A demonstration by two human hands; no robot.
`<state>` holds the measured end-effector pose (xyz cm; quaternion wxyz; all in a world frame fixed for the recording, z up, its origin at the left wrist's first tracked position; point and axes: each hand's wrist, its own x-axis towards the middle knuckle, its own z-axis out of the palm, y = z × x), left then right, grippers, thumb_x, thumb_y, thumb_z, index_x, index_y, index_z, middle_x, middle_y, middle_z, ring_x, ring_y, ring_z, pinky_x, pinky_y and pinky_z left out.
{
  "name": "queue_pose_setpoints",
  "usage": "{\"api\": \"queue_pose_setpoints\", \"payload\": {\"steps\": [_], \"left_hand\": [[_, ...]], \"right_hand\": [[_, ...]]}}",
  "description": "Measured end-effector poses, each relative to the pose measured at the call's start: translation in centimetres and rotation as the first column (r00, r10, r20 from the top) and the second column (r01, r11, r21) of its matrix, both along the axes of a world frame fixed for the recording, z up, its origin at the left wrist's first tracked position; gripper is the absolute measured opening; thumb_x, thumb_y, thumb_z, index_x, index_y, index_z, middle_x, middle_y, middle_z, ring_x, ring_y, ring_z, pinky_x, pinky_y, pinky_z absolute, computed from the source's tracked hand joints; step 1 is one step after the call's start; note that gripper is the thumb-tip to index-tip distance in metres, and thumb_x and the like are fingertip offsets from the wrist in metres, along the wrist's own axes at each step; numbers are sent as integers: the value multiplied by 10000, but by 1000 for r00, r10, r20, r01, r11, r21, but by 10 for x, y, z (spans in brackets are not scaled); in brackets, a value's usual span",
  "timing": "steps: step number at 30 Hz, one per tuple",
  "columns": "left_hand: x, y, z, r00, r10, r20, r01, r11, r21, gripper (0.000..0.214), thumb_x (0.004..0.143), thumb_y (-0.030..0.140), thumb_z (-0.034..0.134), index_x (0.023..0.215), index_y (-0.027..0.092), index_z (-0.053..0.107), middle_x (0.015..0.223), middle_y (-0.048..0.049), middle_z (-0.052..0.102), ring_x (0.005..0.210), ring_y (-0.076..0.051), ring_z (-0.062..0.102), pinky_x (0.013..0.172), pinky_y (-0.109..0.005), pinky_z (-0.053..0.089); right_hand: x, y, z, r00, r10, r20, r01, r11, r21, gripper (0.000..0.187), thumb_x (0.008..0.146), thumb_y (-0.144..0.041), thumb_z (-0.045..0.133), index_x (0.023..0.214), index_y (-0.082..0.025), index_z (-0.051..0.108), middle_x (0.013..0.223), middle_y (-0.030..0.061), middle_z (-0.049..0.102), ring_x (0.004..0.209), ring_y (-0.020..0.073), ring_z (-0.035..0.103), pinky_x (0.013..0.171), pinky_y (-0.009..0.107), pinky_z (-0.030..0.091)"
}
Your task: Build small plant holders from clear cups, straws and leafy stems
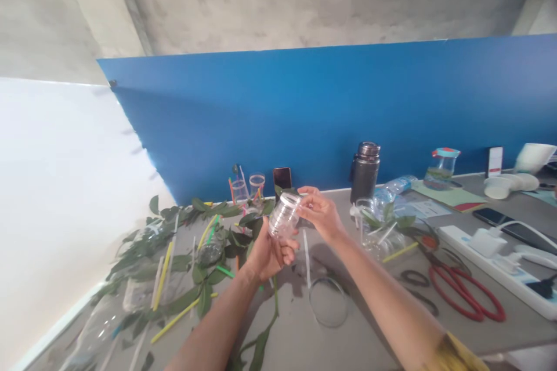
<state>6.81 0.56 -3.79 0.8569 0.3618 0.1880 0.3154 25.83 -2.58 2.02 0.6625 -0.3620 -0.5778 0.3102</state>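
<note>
The left hand (pixel 267 258) cradles and the right hand (pixel 321 214) pinches a seemingly empty clear jar (pixel 284 215) above the gray surface (pixel 296 333). Left of the hands lie leafy stems (pixel 204 243) and loose straws (pixel 163 284); right of them, another jar (pixel 374 243) already holds leaves (pixel 385 220).

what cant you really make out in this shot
Head view only:
Clear plastic jar: the left hand and right hand cover part of it, and glare hides what is inside.
Clear containers: leaves and straws hide their shapes.
Black phone: cut off by the right edge.
</note>
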Motion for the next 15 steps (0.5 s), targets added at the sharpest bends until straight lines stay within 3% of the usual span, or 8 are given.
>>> {"api": "queue_pose_setpoints", "payload": {"steps": [3,6,10,15], "left_hand": [[8,-4,1,985,169,25,-170,982,79,824,920,809,457,1253,88,675,1092,-234,770,798,-277,771,694,-365,598],[12,-6,5,940,324,108,-338,930,147,562,900,632,691,1200,158,678,1164,-164,759,948,-277,764,803,-379,604],[11,-7,8,915,395,81,-403,883,240,420,813,389,854,1128,183,670,1056,-82,764,831,-213,751,755,-331,585],[10,-4,5,910,406,77,-413,886,212,357,864,431,790,1055,147,686,964,-80,749,736,-188,724,700,-316,564]], "right_hand": [[2,4,-3,998,-46,-48,45,998,-35,299,692,-474,863,689,-205,731,1197,97,614,931,215,633,720,325,558],[4,10,-6,993,-105,-59,100,992,-71,299,673,-471,874,685,-201,746,1137,86,629,880,198,619,702,310,531],[7,13,-8,994,-91,-65,86,993,-77,309,688,-490,861,690,-198,762,1061,83,653,875,199,617,695,294,508],[9,11,-7,999,6,-48,-10,997,-80,346,780,-559,786,861,-225,825,1083,73,704,752,162,593,625,288,480]]}}
